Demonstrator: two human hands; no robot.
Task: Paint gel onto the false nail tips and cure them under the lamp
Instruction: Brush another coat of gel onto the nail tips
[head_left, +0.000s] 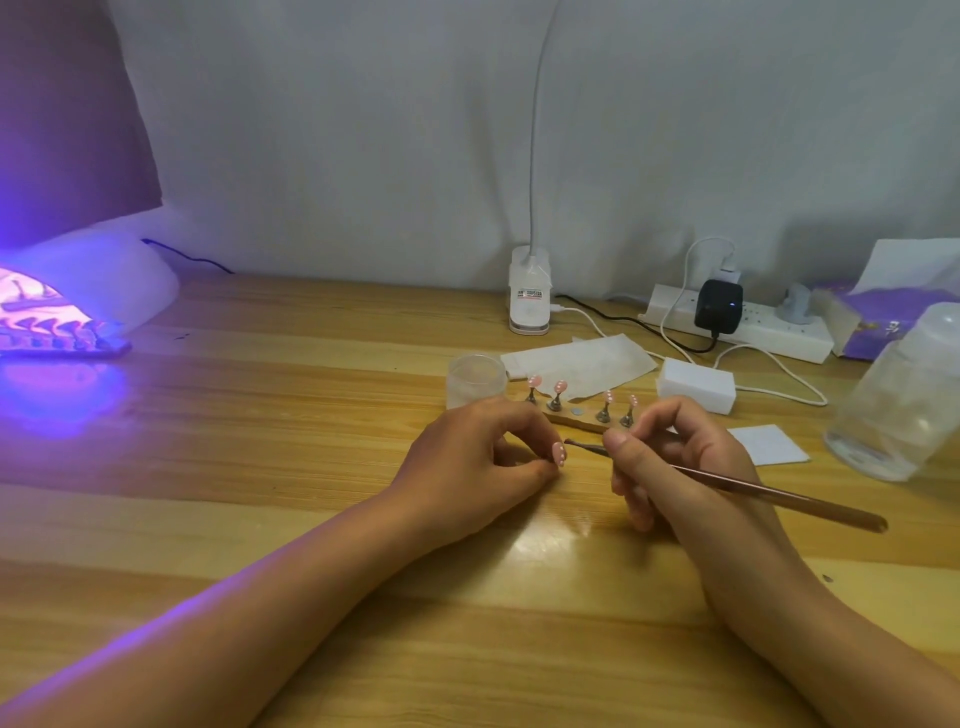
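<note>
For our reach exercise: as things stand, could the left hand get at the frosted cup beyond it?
Probably yes: the frosted cup stands just beyond the left hand, nothing between, though its fingers pinch a nail tip.

Between the left hand (478, 457) and the glowing purple curing lamp (104, 283) at far left, the light wooden table (270, 415) gives a wide free path. Just behind both hands stand a wooden strip of pink nail tips on metal stands (566, 419) and a small frosted plastic cup (477, 379), close together. On the right, a white foam block (696, 387), a white power strip with cables (769, 332) and a clear plastic bottle (898, 405) crowd the way.
</note>
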